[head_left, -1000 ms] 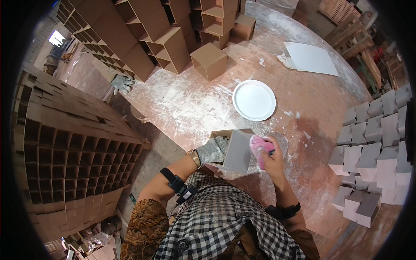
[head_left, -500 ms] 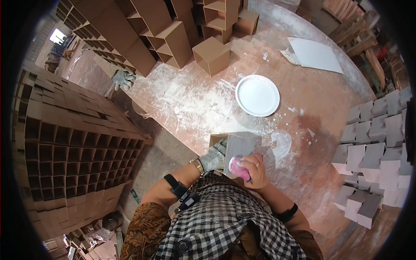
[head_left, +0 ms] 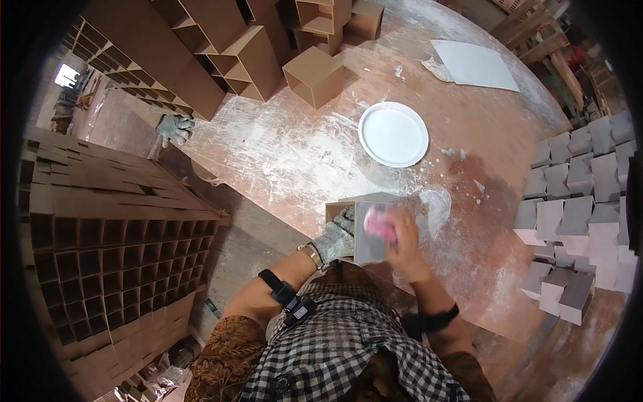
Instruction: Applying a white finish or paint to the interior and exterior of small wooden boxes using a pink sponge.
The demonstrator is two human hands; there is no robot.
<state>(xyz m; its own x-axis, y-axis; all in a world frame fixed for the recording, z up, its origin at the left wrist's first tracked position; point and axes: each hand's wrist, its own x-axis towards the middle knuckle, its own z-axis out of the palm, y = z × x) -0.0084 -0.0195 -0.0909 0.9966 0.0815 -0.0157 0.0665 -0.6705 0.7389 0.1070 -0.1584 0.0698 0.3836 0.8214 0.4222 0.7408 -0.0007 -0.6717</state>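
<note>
In front of me on the table lies a small cardboard box (head_left: 376,249), its upper face coated grey-white and its open end toward the left. My left hand (head_left: 338,236), in a grey knitted glove, has its fingers in the open end and grips the box. My bare right hand (head_left: 403,242) is closed around a soft-looking pink pad (head_left: 380,225) with a whitish edge, held over the coated face. Motion blurs the pad, and whether it touches the face I cannot tell. Beyond the box sits a round white lid-like dish (head_left: 393,134).
Plain brown boxes (head_left: 313,77) are stacked at the far left of the powder-marked table (head_left: 295,151). A grey glove (head_left: 174,129) lies near its left edge. Brown boxes form a tall stack (head_left: 127,248) at left; coated boxes (head_left: 576,218) stand at right. A white sheet (head_left: 475,65) lies at the back.
My right hand and the pink pad have moved up and away from me across the coated face. My left hand keeps its grip on the box. The view has shifted slightly.
</note>
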